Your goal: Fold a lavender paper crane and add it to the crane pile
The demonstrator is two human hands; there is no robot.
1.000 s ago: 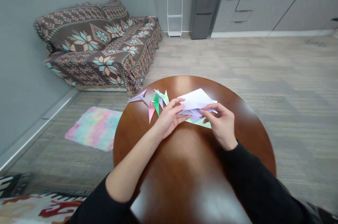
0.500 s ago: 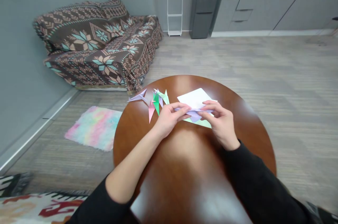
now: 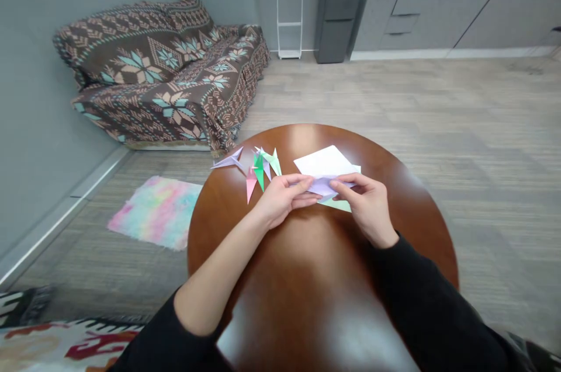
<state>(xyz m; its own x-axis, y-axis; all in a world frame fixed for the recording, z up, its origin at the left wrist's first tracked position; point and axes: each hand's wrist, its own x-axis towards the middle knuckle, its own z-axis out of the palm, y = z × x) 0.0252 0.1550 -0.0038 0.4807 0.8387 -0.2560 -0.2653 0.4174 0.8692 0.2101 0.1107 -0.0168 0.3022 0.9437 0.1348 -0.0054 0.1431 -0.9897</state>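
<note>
A piece of folded purple paper (image 3: 322,186) is held above the round table between both hands. My left hand (image 3: 284,198) pinches its left end between thumb and fingers. At the right end, my right hand (image 3: 363,200) grips it the same way. Beneath and behind lie white paper (image 3: 326,160) and a light green sheet (image 3: 340,205). Left of the hands are several folded paper pieces: a purple one (image 3: 232,160), a pink one (image 3: 251,182), a dark green one (image 3: 259,170) and a pale green one (image 3: 274,163).
The round brown table (image 3: 302,267) fills the lower middle. A sofa with a patterned cover (image 3: 175,74) stands at the back left, and a fluffy pastel rug (image 3: 158,211) lies on the floor. Grey cabinets (image 3: 433,21) line the far wall.
The purple paper has tilted, so more of its flat face shows between the hands. The fingers of both hands have shifted slightly on it.
</note>
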